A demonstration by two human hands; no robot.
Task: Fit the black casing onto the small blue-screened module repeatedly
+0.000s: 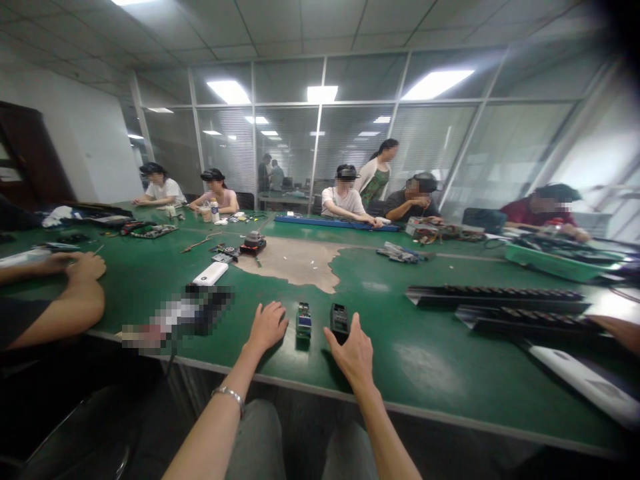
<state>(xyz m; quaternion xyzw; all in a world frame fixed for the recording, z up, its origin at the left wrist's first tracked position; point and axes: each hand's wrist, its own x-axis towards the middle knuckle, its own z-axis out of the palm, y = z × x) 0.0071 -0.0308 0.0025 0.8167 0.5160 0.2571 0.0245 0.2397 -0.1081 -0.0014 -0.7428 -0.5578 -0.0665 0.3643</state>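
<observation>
Two small devices lie side by side on the green tabletop in front of me. One is a circuit board module (303, 321) with a blue, screen-like part, standing apart from both hands. To its right is a black plastic housing (340, 317), its inside facing up. My right hand (354, 350) is at the housing, thumb by its lower left corner and index finger along its right side, fingers apart; whether they touch it I cannot tell. My left hand (269, 325) rests palm down on the table, left of the board, its fingers loosely spread with nothing in them.
A white device (210, 274) and a black-and-red round-topped part (253, 243) lie ahead to the left. Black slotted rails (495, 297) and a white long casing (583, 380) are at right, near a green basket (555, 262). Co-workers sit around the table; a co-worker's hands (83, 265) are at left.
</observation>
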